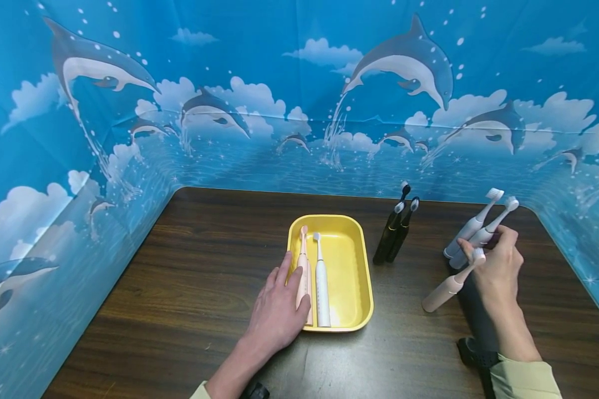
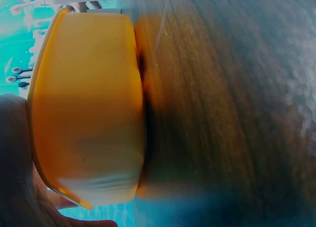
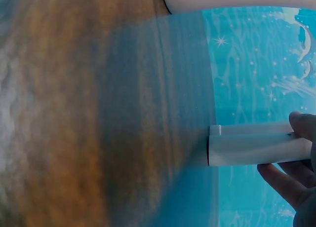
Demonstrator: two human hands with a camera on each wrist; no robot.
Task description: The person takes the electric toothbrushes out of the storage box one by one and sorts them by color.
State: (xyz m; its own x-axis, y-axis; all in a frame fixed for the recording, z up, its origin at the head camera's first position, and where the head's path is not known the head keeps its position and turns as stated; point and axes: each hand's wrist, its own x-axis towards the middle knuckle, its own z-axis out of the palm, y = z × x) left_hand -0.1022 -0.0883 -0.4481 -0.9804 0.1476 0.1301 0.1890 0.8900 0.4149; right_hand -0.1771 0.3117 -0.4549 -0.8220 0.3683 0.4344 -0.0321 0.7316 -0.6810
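Note:
A yellow tray (image 1: 359,260) sits mid-table with a pink toothbrush (image 1: 303,260) and a white toothbrush (image 1: 321,282) lying in it side by side. My left hand (image 1: 279,302) lies flat over the tray's left rim, its straight fingers touching the pink brush. The left wrist view shows the tray's outer wall (image 2: 89,103) close up. At the right, my right hand (image 1: 496,266) curls its fingers round the grey-white toothbrushes (image 1: 471,227), whose handle ends (image 3: 252,148) show in the right wrist view. A beige toothbrush (image 1: 444,289) lies with its head against that hand.
Three black toothbrushes (image 1: 396,230) lie together just right of the tray. A blue dolphin-print backdrop (image 1: 299,111) walls the dark wooden table (image 1: 189,288) on the back and both sides. A black strap (image 1: 471,352) sits at my right wrist.

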